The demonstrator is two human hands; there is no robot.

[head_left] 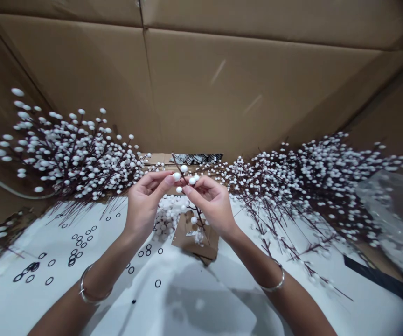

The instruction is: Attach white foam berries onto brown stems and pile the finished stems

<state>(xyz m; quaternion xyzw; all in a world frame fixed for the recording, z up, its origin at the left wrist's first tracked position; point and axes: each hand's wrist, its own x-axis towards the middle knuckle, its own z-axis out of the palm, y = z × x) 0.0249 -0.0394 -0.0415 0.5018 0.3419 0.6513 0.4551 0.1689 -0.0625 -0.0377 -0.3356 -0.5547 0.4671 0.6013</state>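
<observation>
Over the middle of the white table, a brown artificial berry branch with a few white berries stands tilted between my hands. My left hand is closed, with thumb and forefinger pinching a white berry beside the stem. My right hand is closed too, its thumb and fingers gripping the branch just below the top berries. Below them lies a piece of cardboard with a white smear on it, which looks like glue. A heap of loose white berries sits next to the cardboard, partly behind my left hand.
Bundles of white-berry branches fill the back left, with more branches at the back right. Small black rings are scattered on the table at left. Tall cardboard walls enclose the back. Clear plastic lies far right.
</observation>
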